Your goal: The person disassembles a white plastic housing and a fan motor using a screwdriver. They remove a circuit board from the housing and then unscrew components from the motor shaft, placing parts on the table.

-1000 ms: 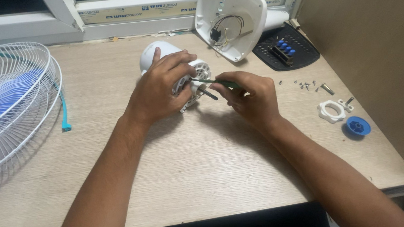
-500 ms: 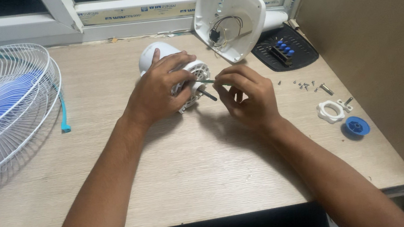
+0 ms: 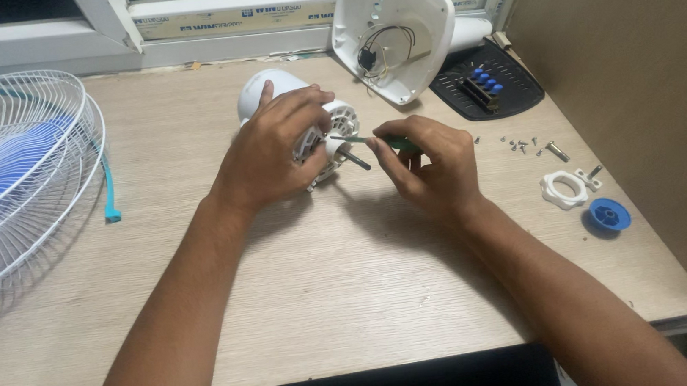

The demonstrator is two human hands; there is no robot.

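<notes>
A white fan motor housing [image 3: 269, 90] lies on its side in the middle of the wooden table [image 3: 320, 297], its metal shaft [image 3: 354, 160] pointing right. My left hand [image 3: 271, 149] grips the motor from above and holds it down. My right hand [image 3: 430, 167] holds a green-handled screwdriver [image 3: 372, 140] whose tip touches the motor's front face beside the shaft. The fingers of both hands cover part of the motor's front.
A white fan guard with a blue blade [image 3: 2, 178] lies at the left. A white fan base shell [image 3: 394, 26] and a black switch panel [image 3: 485, 84] stand at the back. Small screws [image 3: 526, 146], a white ring nut [image 3: 564, 189] and a blue cap [image 3: 609, 214] lie at the right.
My right hand has shifted slightly and turned the screwdriver at the motor's face. My left hand stays on the motor.
</notes>
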